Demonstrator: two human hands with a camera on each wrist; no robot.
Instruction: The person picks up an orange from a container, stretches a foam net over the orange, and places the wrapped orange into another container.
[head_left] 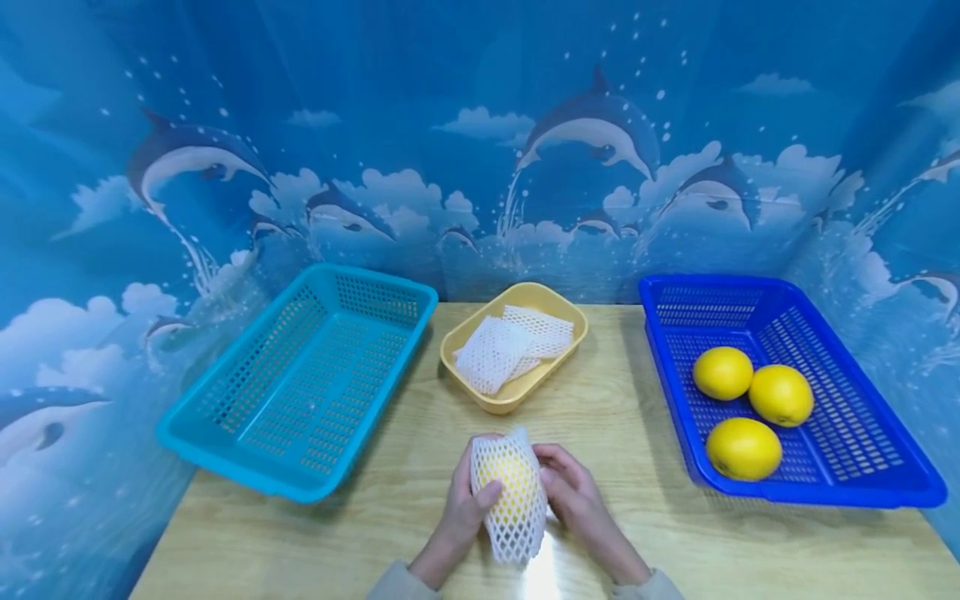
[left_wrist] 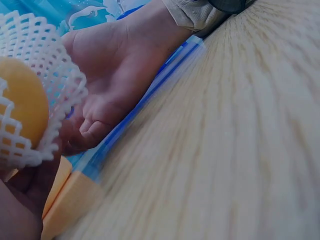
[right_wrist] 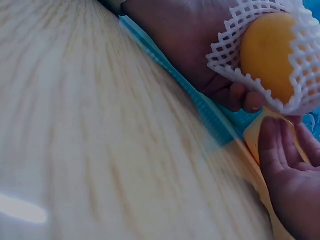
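Note:
My left hand (head_left: 467, 504) grips a round yellow citrus fruit (right_wrist: 270, 55) in a white foam net sleeve (head_left: 517, 533), its thumb lying across the front. The sleeve covers the fruit's sides and hangs past it at the lower end, where the mesh opening shows the bare peel in both wrist views. At the sleeve's right side is my right hand (head_left: 576, 498), fingertips right at the mesh. In the right wrist view its fingers (right_wrist: 272, 145) are loosely extended, with the thumb apart from them. Both hands are low over the wooden table (head_left: 420, 467).
A yellow tray (head_left: 501, 406) behind the hands holds several white foam nets (head_left: 491, 354). To the left stands a teal basket (head_left: 300, 492) with nothing in it. The blue basket (head_left: 832, 493) on the right holds three bare yellow fruits (head_left: 742, 450). A dolphin-print curtain (head_left: 480, 150) hangs behind.

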